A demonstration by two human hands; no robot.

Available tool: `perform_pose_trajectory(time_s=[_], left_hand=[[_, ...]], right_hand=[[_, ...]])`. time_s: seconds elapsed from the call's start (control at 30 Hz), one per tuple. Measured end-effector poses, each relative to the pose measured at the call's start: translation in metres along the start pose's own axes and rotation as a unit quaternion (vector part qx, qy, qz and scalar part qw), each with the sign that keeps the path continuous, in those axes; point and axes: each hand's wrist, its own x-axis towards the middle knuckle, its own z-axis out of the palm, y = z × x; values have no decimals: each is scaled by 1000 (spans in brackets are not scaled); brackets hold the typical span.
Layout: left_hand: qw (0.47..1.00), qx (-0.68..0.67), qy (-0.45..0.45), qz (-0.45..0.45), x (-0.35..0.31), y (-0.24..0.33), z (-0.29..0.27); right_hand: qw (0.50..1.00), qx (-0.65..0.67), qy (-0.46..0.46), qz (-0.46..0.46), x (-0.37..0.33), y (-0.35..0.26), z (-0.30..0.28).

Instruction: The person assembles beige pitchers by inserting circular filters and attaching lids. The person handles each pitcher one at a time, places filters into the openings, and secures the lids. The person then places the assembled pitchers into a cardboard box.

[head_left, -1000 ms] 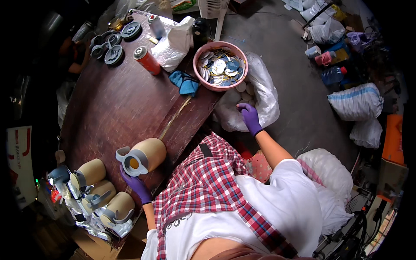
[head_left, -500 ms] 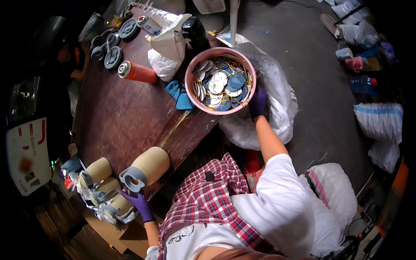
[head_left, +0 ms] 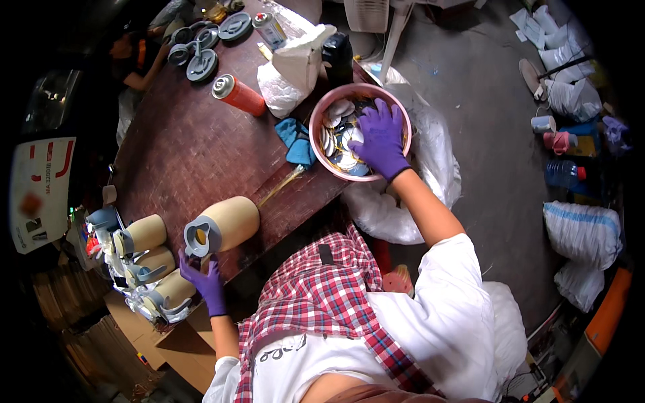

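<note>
The pink bowl [head_left: 321, 115] holds round discs; the right hand [head_left: 380, 138] lies spread among them. The left hand [head_left: 203, 279] grips a tan roll [head_left: 225, 225] lying lengthwise, grey-capped end pointing left.

Your right hand [head_left: 380, 138] reaches into the bowl [head_left: 321, 111] at the counter's [head_left: 181, 154] right edge, over the discs [head_left: 338, 134] inside it. Left of the bowl lies a cloth [head_left: 295, 141], and behind that a bag [head_left: 292, 67] with a spray can [head_left: 238, 95] on its left. Your left hand [head_left: 205, 282] sits at the near edge, just before a roll [head_left: 222, 225] lying on its side. More rolls [head_left: 151, 262] crowd the near left corner. Caps [head_left: 201, 47] lie at the far edge.
</note>
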Motion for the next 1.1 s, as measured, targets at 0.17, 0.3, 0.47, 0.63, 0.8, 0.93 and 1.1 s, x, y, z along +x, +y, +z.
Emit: perform_pose_trajectory(time_s=[0.17, 0.3, 0.47, 0.63, 0.8, 0.93, 1.1], left_hand=[[983, -49, -48, -168, -45, -31, -20], [836, -322, -308, -320, -86, -41, 6], [635, -574, -458, -240, -7, 118, 17], [386, -742, -462, -297, 20, 131, -14], [679, -553, -364, -317, -10, 53, -32], [546, -688, -220, -425, -83, -64, -11], [754, -612, -130, -200, -77, -138, 7]], right_hand=[[975, 186, 121, -3, -7, 13, -40], [842, 532, 71, 64, -17, 5, -85], [572, 791, -123, 179, -46, -123, -105], [613, 754, -202, 121, -71, -212, -83], [693, 680, -240, 11, -87, -268, -42], [743, 587, -316, -50, -108, -280, 10], [805, 418, -378, -187, -138, -341, 18]])
